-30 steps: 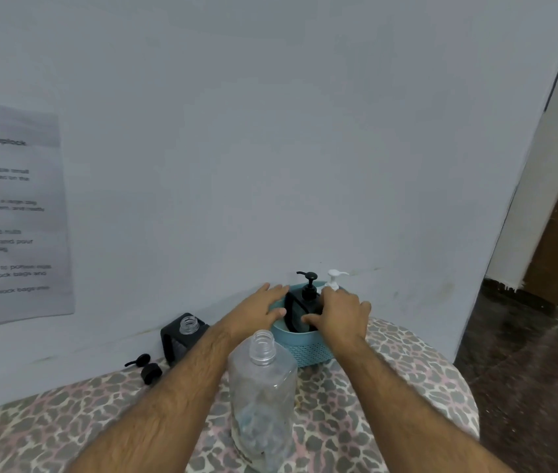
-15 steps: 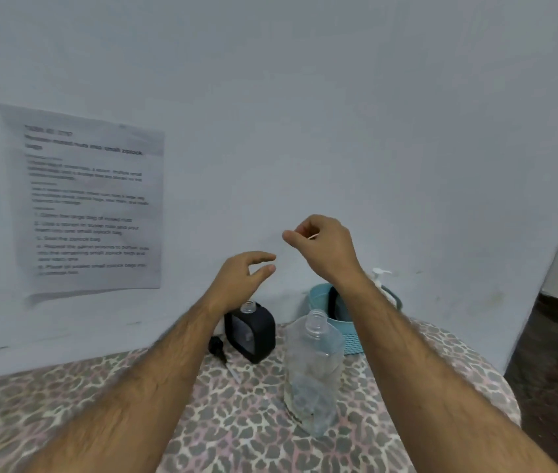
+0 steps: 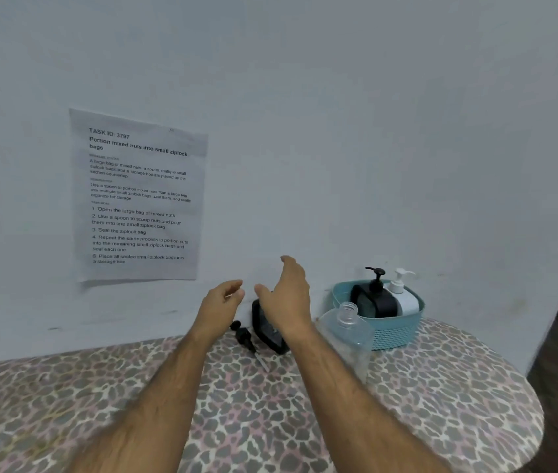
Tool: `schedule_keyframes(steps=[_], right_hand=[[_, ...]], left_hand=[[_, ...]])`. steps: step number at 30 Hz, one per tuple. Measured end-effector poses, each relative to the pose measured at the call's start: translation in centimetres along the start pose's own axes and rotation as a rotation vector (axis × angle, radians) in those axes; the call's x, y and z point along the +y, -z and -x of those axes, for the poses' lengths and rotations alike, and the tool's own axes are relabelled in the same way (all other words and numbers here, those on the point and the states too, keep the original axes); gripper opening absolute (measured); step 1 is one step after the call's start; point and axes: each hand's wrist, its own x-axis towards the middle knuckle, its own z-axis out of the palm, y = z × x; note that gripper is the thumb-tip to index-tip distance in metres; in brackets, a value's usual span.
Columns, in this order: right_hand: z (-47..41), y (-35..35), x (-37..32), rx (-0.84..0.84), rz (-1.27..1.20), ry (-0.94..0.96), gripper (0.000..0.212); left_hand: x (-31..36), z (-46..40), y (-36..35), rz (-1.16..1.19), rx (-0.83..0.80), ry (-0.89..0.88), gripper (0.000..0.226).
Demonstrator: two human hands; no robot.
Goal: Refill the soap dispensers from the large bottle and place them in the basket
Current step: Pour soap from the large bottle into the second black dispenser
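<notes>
So we've got both hands up in front of the wall, neither one holding anything. Our left hand (image 3: 220, 303) has its fingers loosely curled and empty, and our right hand (image 3: 288, 295) is spread with relaxed fingers, thumb pointing left. The black dispenser (image 3: 268, 331) with its top off sits on the table right behind and below our right hand, which covers its upper part, so we can't tell whether the hand touches it. Its black pump (image 3: 244, 337) lies flat on the leopard-print tablecloth (image 3: 441, 397) just left of it, under our left hand.

The large clear bottle (image 3: 348, 339), cap off, stands upright just right of our right wrist, very near the forearm. Behind it on the far right is the teal basket (image 3: 393, 334), with a black pump dispenser (image 3: 374, 297) and a white pump dispenser (image 3: 403, 295) standing in it side by side, well apart from both hands. A printed sheet (image 3: 139, 196) hangs on the wall to the left.
</notes>
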Motion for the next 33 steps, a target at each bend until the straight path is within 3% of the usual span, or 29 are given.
schedule_keyframes(steps=[7, 10, 13, 19, 26, 33], right_hand=[[0.0, -3.8, 4.3, -0.107, 0.264, -0.271, 0.091], [0.2, -4.4, 5.3, -0.121, 0.284, -0.345, 0.089], [0.6, -4.6, 6.2, -0.089, 0.255, -0.319, 0.072], [0.8, -4.0, 6.3, -0.037, 0.176, -0.284, 0.058], [1.7, -3.0, 4.0, 0.009, 0.082, -0.147, 0.06], [3.7, -0.6, 2.1, -0.156, 0.024, 0.002, 0.057]], left_hand=[[-1.3, 0.4, -0.4, 0.005, -0.001, 0.054, 0.045], [-1.8, 0.7, -0.7, 0.016, -0.044, 0.081, 0.05], [-2.5, 1.4, -0.7, 0.028, -0.076, 0.105, 0.052], [-3.2, 2.3, -0.4, 0.017, -0.075, 0.105, 0.055], [-2.6, 2.8, 1.6, 0.047, -0.068, 0.048, 0.073], [-1.6, 5.2, 4.1, 0.139, -0.078, -0.006, 0.089]])
